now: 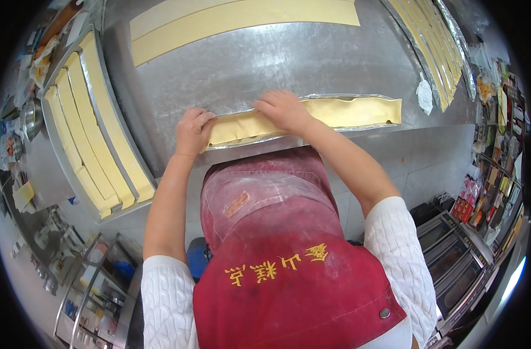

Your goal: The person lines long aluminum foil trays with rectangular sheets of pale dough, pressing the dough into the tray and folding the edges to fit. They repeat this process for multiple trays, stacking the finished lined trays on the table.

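Note:
A long, narrow metal pan (311,95) lies along the near edge of the steel table, with a strip of pale yellow dough (352,111) draped over it. My left hand (193,131) is at the left end of this strip, its fingers curled over the dough and pan rim. Farther right, my right hand (285,111) rests on the strip with bent fingers at the far rim. The fingertips of both hands are partly hidden, so a firm hold cannot be made out. The dough's right end hangs over the pan's end.
Flat dough sheets (248,19) lie across the steel table (195,78). A large tray (100,65) with several dough strips stands at the left. More dough-lined narrow pans (439,56) are at the far right, beside a crumpled white cloth or paper (424,95).

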The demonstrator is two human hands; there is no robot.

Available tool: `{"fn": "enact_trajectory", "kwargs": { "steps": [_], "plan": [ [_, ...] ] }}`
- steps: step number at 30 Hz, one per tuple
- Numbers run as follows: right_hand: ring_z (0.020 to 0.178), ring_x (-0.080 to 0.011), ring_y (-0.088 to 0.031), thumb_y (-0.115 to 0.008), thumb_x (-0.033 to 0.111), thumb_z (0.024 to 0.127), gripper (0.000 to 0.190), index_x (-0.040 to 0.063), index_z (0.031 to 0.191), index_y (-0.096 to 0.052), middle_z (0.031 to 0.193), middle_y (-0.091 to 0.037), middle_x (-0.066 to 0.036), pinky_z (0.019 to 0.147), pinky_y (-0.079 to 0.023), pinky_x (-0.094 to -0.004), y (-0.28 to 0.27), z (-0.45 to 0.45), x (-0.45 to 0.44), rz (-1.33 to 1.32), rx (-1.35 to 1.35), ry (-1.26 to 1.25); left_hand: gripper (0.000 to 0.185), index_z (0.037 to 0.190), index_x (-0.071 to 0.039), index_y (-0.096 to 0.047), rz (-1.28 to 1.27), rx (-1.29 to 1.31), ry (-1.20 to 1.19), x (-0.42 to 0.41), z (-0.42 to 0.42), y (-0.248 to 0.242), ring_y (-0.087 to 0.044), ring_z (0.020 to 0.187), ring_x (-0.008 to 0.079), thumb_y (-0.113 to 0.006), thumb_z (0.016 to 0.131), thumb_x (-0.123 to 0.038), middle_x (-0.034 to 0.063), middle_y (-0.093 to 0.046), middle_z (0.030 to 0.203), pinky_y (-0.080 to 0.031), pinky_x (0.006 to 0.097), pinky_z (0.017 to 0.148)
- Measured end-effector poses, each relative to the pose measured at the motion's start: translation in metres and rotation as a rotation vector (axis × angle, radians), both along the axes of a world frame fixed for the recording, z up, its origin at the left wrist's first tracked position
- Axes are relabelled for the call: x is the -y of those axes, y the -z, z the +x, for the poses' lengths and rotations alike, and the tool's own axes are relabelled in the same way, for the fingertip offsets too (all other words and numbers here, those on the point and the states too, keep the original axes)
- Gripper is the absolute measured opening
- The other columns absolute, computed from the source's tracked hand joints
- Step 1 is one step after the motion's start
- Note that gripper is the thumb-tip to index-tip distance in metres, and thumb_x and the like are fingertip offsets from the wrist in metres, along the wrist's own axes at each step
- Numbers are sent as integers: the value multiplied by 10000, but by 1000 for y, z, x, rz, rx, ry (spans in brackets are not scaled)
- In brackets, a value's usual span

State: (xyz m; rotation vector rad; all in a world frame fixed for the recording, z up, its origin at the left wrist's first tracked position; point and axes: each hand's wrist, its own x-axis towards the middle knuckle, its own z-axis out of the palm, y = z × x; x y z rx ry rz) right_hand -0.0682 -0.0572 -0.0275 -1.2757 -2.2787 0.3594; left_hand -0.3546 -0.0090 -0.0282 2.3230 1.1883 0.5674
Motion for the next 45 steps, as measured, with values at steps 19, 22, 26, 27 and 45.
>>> {"fn": "enact_trajectory", "kwargs": {
  "steps": [19,22,26,27,45],
  "plan": [
    [1003,-261,-609,-755,242,806,346,135,1120,-660,1004,-661,-42,873,-449,-410,-34,124,33,-222,107,284,187,941,-70,-708,110,-190,44,-8,17,-38,-625,887,302,-737,803,-193,108,-664,979,-497,401,749],
    [973,-287,-618,-751,248,807,261,121,1022,-676,980,-658,-68,835,-479,-422,-26,150,40,-348,117,295,171,901,-75,-710,97,-188,125,-9,19,-24,-621,866,288,-750,776,-184,94,-662,943,-484,404,734],
    [854,-303,-628,-775,217,782,226,86,935,-670,892,-660,-81,727,-495,-431,-14,150,44,-250,54,298,139,839,-71,-704,-90,-134,78,-9,9,-9,-621,866,286,-761,753,-164,72,-658,889,-482,415,751],
    [860,-303,-629,-781,215,775,237,84,940,-671,896,-660,-83,730,-496,-431,-15,150,43,-225,42,287,133,821,-68,-701,-91,-140,79,-11,9,-12,-620,862,287,-763,749,-161,67,-656,873,-482,416,752],
    [834,-304,-618,-757,236,760,219,95,847,-613,816,-626,-56,697,-481,-437,-17,195,55,-168,-7,299,218,955,-87,-688,-149,-52,140,23,220,-8,-626,928,307,-743,786,-212,87,-660,933,-504,425,800]
  ]
}}
